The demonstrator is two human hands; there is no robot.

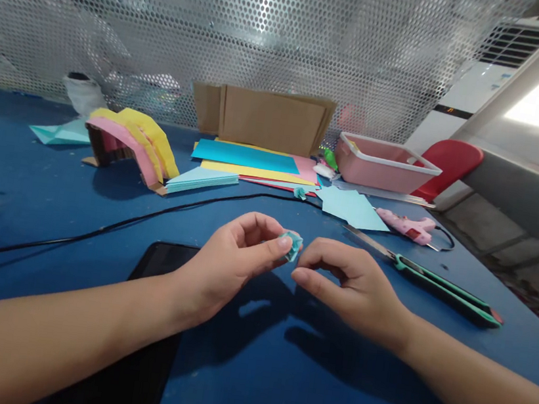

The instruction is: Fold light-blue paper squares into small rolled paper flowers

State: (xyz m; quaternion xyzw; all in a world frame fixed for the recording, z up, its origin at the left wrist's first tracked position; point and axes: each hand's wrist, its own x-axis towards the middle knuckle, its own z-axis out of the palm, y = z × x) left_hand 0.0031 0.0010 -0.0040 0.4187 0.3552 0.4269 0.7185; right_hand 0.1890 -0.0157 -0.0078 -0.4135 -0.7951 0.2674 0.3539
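My left hand [237, 257] pinches a small folded piece of light blue paper [293, 245] between thumb and fingers, above the blue table [237, 370]. Just to the right is my right hand [352, 286], its fingers curled in and the thumb tip close to the index finger. Nothing shows between those fingertips, and they are slightly apart from the folded paper. Another small folded light blue paper piece [300, 193] lies beyond my hands, by a black cable [149, 212]. Sheets of light blue paper [353, 208] rest to its right.
A utility knife [441, 287] with its blade out lies right of my right hand. Behind it are a pink glue gun [408, 226] and a pink basket [377, 170]. A black tablet-like slab [144, 358] sits under my left forearm. A yellow-pink cardboard arch [133, 138] stands back left.
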